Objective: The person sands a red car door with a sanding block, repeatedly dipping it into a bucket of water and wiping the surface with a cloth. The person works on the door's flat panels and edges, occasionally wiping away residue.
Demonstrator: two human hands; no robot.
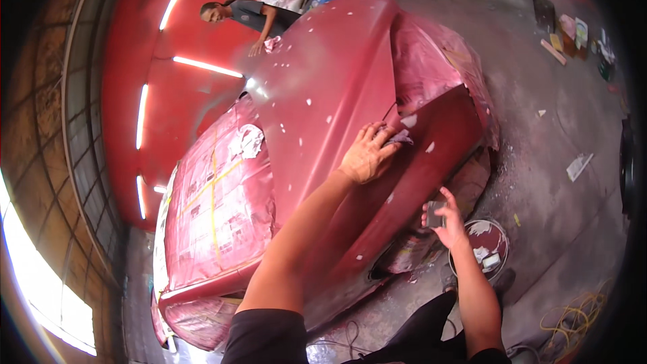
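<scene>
A dark red car with masked parts lies before me, and pale filler spots dot its hood (330,61) and fender (431,128). My left hand (367,154) presses a crumpled greyish-purple cloth (402,137) onto the panel near the hood's edge; its fingers partly hide the cloth. Lower down and to the right, my right hand (450,221) is raised beside the fender, gripping a small flat grey block (435,214) between thumb and fingers. I cannot tell what kind of block it is.
Masking film covers the windshield (222,192), with a white crumpled cloth (247,141) on it. Across the car a person (259,17) leans with a hand near the hood. A bucket (505,246) stands by my legs; a yellow hose (573,320) and scraps lie on the floor.
</scene>
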